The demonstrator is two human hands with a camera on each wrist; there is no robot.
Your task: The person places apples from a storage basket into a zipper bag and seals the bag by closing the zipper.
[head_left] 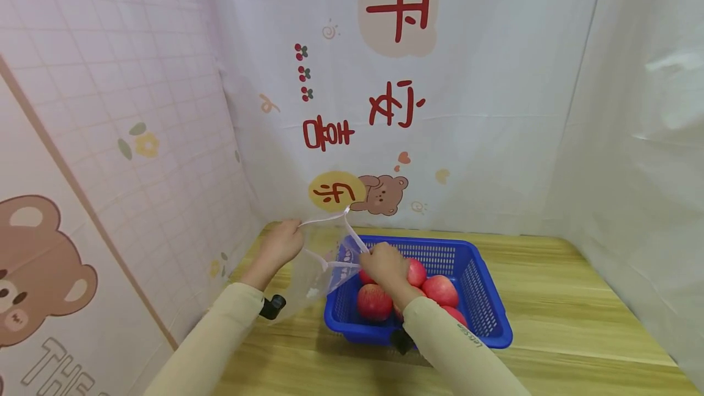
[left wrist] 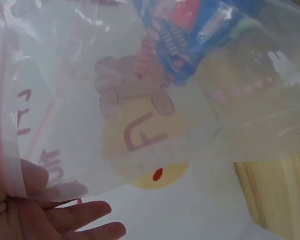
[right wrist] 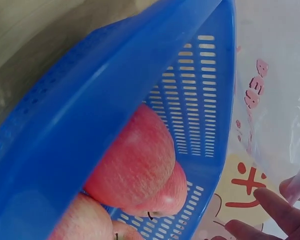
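Between the two hands hangs a clear plastic bag with a pale pink edge band and pink and white print. At the left side of its mouth, my left hand pinches the edge; in the left wrist view the thumb of this hand lies behind the film, with other fingers extended. My right hand holds the opposite edge over the blue basket. The bag's mouth is spread apart, and no fruit shows inside it. Several red apples lie in the basket, partly hidden by the right forearm.
Basket and bag are over a wood-grain table. A printed white cloth hangs behind the table, with another cloth wall close on the left. Dark wrist cameras sit under both forearms.
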